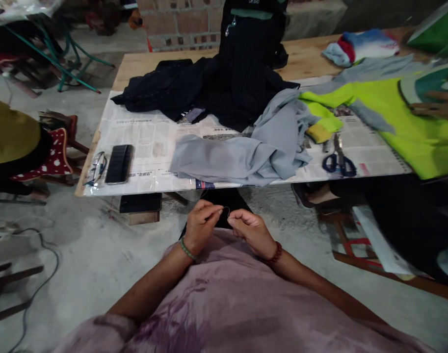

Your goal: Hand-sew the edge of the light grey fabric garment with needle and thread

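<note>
Just in front of the table edge, above my lap, my left hand [201,224] is closed in a pinch, thumb against forefinger. Close beside it my right hand [251,229] is pinched too. A thin, light thread [226,208] arcs across the small gap between the fingertips of both hands. Whether a needle is in either pinch is too small to make out. Past my hands, a crumpled grey cloth garment [224,156] lies near the table's front edge. Dark-handled scissors [339,159] lie on the newspaper to its right.
A newspaper-covered table [144,132] holds a phone [119,163], glasses [97,167], dark clothing [172,87] and a black backpack [251,34]. At right, another person's hand [435,107] holds an iron [430,86] on a yellow-green garment [422,132]. Another person sits at left; a cable [49,284] crosses the floor.
</note>
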### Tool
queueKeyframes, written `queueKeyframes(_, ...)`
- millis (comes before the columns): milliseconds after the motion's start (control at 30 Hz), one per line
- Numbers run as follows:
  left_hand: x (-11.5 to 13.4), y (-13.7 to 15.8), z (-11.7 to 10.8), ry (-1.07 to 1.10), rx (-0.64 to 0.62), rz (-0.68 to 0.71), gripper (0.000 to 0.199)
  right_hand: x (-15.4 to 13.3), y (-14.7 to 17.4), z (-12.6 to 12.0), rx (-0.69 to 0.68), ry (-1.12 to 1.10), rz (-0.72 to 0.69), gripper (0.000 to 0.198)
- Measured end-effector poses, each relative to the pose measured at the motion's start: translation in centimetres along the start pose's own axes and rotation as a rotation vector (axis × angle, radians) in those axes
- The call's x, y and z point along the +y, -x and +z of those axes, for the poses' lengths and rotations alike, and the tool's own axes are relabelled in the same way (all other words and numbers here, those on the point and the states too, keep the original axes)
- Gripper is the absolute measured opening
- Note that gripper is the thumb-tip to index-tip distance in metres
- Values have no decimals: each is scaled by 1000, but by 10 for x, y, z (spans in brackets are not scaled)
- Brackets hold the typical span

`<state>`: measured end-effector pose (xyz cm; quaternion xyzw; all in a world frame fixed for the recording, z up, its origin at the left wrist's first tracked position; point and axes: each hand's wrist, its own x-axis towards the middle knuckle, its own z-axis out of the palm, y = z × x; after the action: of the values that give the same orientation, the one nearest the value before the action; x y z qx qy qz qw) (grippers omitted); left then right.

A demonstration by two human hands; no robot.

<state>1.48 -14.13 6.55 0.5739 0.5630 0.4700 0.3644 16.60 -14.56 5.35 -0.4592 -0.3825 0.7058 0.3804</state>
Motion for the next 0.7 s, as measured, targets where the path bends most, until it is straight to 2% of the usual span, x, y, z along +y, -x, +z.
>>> queueKeyframes(67,0,1,-1,14,-9,-21,12,1,0,0,6,-11,-9,25)
queueKeyframes(133,2,2,-2,70,-27,-105,8,2,-1,0,27,-26,-11,25)
queueKeyframes(200,6,4,-1,205,-93,-277,10,2,-2,-1,70,-24,-12,25)
queueKeyframes(267,10,6,-1,420,-214,-499,17,2,-3,-2,99,-3,1,28)
queueKeyframes(367,16,6,-1,717,-348,-726,24,1,-4,-2,61,67,50,32)
queueKeyframes(500,23,1,-2,901,-408,-819,25,1,-1,-1,-29,174,24,29)
queueKeyframes(600,25,-2,-3,966,-442,-896,23,1,1,-2,-48,223,-28,22)
queueKeyframes(700,22,0,0,903,-316,-881,26,0,3,-2,-26,269,-77,16)
